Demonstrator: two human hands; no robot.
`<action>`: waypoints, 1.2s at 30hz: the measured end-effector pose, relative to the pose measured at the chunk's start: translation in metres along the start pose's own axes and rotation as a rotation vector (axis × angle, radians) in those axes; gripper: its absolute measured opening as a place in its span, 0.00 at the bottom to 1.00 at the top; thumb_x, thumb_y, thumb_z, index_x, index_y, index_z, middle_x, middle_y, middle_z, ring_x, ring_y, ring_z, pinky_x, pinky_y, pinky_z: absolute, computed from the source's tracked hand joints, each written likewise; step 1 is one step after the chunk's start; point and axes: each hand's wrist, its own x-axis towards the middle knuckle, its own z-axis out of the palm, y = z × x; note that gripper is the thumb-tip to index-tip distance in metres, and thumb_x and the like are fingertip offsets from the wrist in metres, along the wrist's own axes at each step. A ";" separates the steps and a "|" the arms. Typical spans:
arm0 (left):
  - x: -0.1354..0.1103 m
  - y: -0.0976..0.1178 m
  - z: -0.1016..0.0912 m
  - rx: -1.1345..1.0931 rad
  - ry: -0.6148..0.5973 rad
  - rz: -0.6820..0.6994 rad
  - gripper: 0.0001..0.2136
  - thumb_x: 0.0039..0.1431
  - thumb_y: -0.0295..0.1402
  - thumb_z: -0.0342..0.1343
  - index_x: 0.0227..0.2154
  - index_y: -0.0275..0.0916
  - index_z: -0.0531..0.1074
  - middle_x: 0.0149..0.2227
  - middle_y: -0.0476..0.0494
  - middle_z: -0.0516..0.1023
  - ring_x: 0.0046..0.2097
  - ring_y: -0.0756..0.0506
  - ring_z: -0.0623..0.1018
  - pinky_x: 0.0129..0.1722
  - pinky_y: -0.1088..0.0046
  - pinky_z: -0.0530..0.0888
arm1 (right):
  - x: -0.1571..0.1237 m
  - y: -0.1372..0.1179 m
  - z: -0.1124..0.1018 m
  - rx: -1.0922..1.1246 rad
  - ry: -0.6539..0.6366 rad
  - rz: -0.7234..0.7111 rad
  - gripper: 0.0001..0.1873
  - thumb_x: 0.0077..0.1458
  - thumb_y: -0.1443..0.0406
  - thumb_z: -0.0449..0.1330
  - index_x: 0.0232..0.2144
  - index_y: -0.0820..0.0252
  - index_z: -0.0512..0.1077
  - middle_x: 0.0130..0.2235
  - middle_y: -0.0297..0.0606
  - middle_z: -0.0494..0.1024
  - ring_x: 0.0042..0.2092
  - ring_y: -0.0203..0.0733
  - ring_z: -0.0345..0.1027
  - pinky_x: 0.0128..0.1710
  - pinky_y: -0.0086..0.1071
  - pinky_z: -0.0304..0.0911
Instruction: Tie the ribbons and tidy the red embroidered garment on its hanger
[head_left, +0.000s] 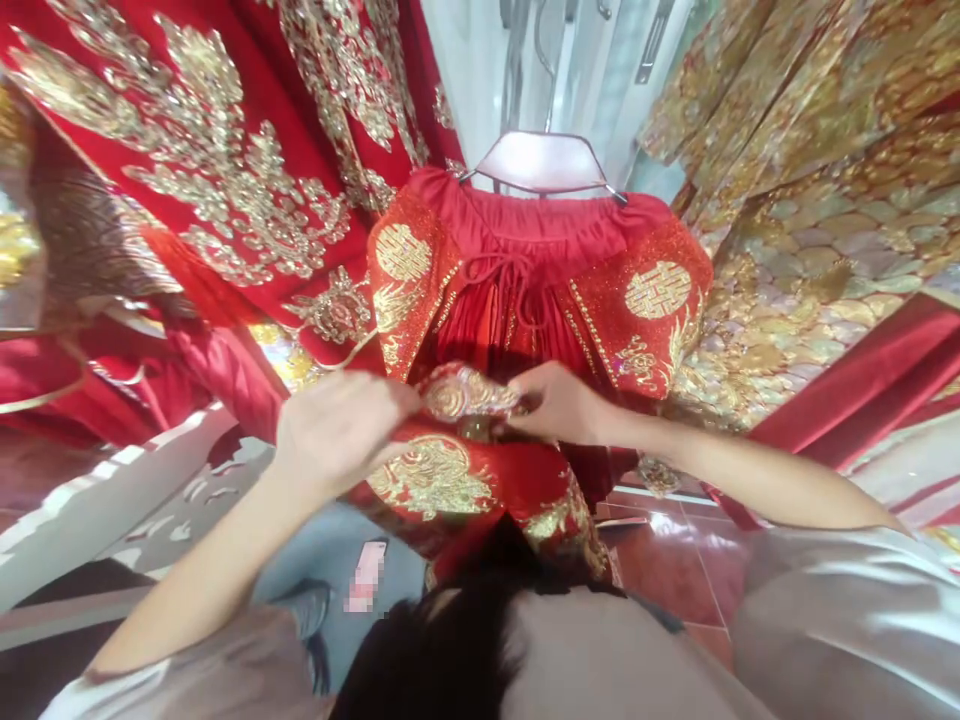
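Observation:
A red skirt point(540, 270) with gold embroidery hangs from a pale hanger point(541, 160) straight in front of me. My left hand point(337, 430) and my right hand point(559, 405) are both closed on a gold-embroidered red panel point(469, 395) of the skirt, pinching it between them at waist height. Below my hands another panel with a gold dragon motif point(431, 475) hangs down. My fingertips are partly hidden by the cloth.
Red and gold garments point(225, 170) hang close on the left. Gold brocade garments point(825, 200) hang on the right. A white carved rail point(112, 490) runs at lower left. Dark red floor tiles point(660, 560) show beneath the skirt.

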 end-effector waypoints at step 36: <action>0.031 -0.160 0.029 -0.939 -0.097 -0.477 0.22 0.40 0.52 0.65 0.27 0.36 0.72 0.25 0.48 0.73 0.28 0.50 0.72 0.29 0.75 0.69 | 0.163 -0.063 -0.057 -0.961 0.634 -0.405 0.10 0.54 0.58 0.57 0.30 0.57 0.73 0.41 0.44 0.74 0.51 0.53 0.62 0.58 0.57 0.47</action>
